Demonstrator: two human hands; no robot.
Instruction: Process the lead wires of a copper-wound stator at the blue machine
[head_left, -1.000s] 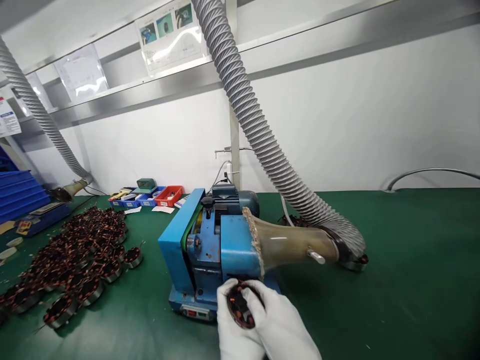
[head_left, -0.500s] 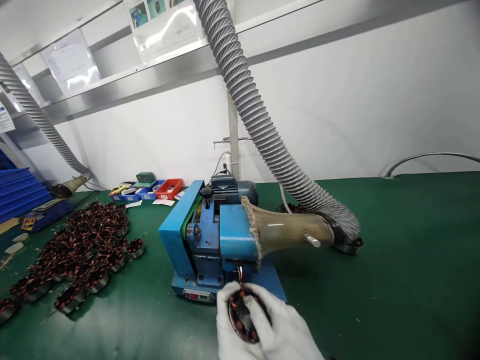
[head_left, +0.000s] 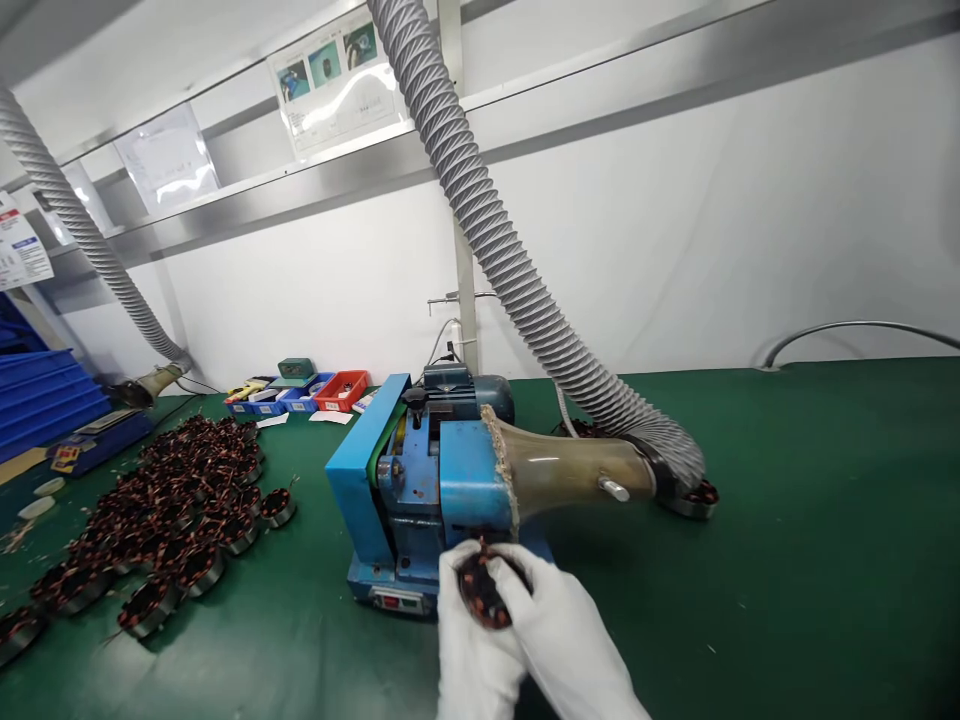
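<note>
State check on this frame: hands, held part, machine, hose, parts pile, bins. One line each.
left hand: gloved, gripping the stator
right hand: gloved, gripping the stator
stator: held up against the machine's front opening
blue machine: upright on the mat; running or not, cannot tell
grey hose: attached to the machine's funnel outlet
stator pile: loose on the mat, left of machine
red bin: open, at the wall

Lower centre of frame: both gloved hands, left hand (head_left: 469, 640) and right hand (head_left: 559, 640), grip one copper-wound stator (head_left: 482, 590) against the front of the blue machine (head_left: 420, 500). A grey ribbed hose (head_left: 495, 240) runs from the top of the frame into its funnel. Heap of stators (head_left: 161, 510) at left on the green counter (head_left: 825, 520).
</note>
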